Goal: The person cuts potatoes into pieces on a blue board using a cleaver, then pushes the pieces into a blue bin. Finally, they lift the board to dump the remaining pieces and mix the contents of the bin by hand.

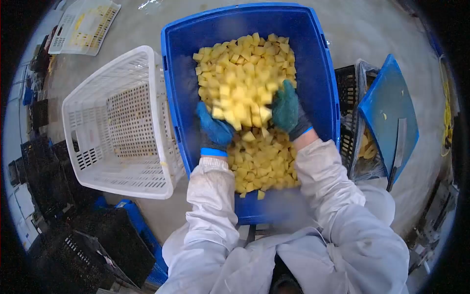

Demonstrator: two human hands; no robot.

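A big blue bin [317, 112] holds many pale yellow cut chunks [259, 161], which look like potato. My left hand [215, 128], in a blue glove, and my right hand [287, 109], in a green glove, are inside the bin on either side of a raised heap of chunks [242, 100]. Some chunks between the hands are blurred by motion. The left fingers are spread along the heap's left edge; the right fingers point up along its right edge. Both palms face inward, cupped around the chunks.
Left of the bin stands an empty white perforated crate [81, 142]; another white crate [90, 24] lies at the upper left. On the right, a blue board [387, 115] with a knife [400, 147] rests over a black crate [346, 88] lined with plastic.
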